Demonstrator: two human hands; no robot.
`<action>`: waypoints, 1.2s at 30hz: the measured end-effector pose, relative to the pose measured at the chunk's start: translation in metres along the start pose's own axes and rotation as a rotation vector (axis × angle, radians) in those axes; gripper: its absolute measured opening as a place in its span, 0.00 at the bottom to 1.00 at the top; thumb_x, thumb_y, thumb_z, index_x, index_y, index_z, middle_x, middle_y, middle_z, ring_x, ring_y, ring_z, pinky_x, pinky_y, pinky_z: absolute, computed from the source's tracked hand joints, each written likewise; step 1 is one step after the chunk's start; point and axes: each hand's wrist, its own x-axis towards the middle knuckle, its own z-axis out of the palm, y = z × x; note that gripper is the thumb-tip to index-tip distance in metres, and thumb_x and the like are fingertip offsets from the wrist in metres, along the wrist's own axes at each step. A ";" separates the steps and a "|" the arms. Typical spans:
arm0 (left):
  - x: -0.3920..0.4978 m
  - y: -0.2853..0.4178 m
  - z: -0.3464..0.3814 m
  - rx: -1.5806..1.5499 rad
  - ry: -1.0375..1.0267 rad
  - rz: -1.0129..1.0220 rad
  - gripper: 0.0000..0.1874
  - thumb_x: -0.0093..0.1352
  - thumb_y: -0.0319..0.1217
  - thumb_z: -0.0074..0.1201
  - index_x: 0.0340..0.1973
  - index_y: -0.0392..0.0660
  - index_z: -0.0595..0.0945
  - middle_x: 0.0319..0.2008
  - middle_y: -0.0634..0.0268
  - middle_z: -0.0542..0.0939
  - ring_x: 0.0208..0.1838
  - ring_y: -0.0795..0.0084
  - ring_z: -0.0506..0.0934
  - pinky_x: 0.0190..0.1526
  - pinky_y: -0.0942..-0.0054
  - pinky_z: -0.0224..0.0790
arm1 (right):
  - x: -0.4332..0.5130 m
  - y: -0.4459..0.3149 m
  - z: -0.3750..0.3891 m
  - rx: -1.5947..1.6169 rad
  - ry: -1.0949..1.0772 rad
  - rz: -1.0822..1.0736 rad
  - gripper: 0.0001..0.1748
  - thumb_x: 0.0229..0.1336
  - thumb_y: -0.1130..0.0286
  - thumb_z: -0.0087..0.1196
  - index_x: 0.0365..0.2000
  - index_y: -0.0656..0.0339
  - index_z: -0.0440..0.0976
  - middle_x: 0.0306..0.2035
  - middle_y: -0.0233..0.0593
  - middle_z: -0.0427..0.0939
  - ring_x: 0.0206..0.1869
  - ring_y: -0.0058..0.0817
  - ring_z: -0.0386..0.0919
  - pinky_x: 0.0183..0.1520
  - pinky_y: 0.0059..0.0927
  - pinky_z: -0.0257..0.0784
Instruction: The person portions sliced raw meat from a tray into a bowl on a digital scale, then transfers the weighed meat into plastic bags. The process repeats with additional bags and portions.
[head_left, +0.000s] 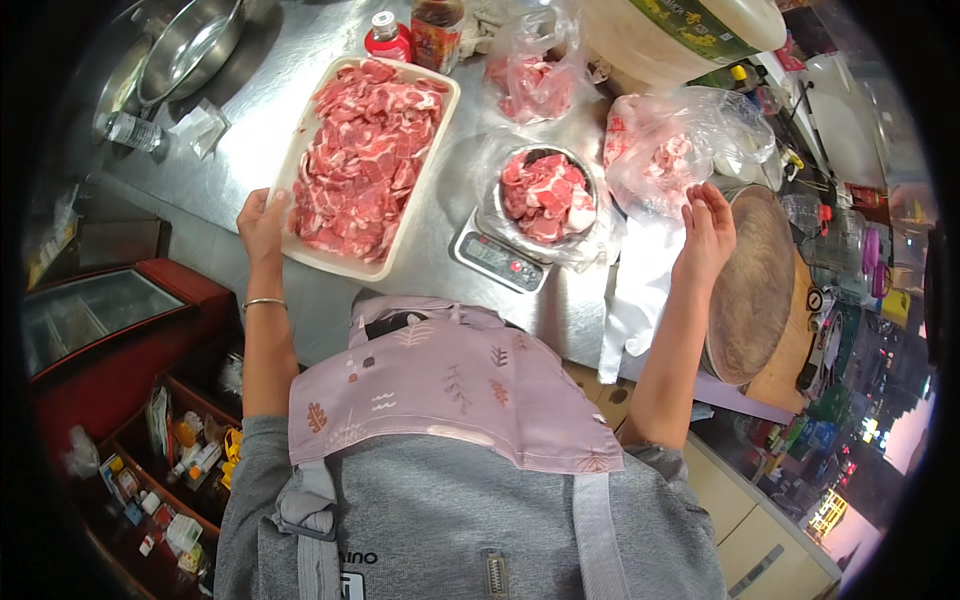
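My left hand (264, 225) grips the left rim of a white plastic tray (442, 142) full of sliced raw meat (367, 161). Right of the tray, a metal bowl (591, 176) lined with clear plastic and holding cut raw meat (546, 196) sits on a digital kitchen scale (501, 259). My right hand (706, 225) is raised above the right part of the steel table, fingers together and slightly curled, with nothing seen in it. Just beyond it lies a clear plastic bag of meat (660, 154). Another bag of meat (536, 86) lies behind the bowl.
A round wooden chopping block (750, 285) stands at the right. Metal bowls (191, 52) and a plastic bottle (133, 133) are at the back left. Two bottles, one with a red label (388, 39), stand behind the tray. A big plastic jug (675, 37) is at the back right.
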 end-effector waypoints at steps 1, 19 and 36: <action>0.001 0.001 0.000 -0.031 -0.014 -0.003 0.05 0.65 0.26 0.55 0.33 0.37 0.78 0.28 0.67 0.79 0.28 0.85 0.72 0.30 0.85 0.64 | 0.013 0.004 -0.003 -0.077 -0.040 -0.023 0.17 0.54 0.81 0.46 0.46 0.69 0.71 0.44 0.40 0.76 0.47 0.27 0.74 0.51 0.25 0.67; 0.003 -0.004 -0.002 -0.077 -0.028 -0.030 0.05 0.65 0.26 0.55 0.34 0.37 0.78 0.28 0.67 0.80 0.26 0.84 0.73 0.25 0.85 0.63 | 0.119 0.114 0.011 -1.489 -0.665 -0.351 0.11 0.48 0.71 0.52 0.34 0.62 0.77 0.37 0.53 0.79 0.42 0.47 0.77 0.47 0.40 0.72; 0.004 -0.001 -0.001 -0.080 -0.028 -0.052 0.06 0.64 0.28 0.59 0.32 0.39 0.78 0.26 0.68 0.79 0.21 0.84 0.70 0.21 0.83 0.60 | 0.091 0.073 0.049 -1.232 -0.504 -0.385 0.34 0.42 0.70 0.56 0.54 0.53 0.63 0.50 0.49 0.71 0.53 0.43 0.71 0.56 0.38 0.66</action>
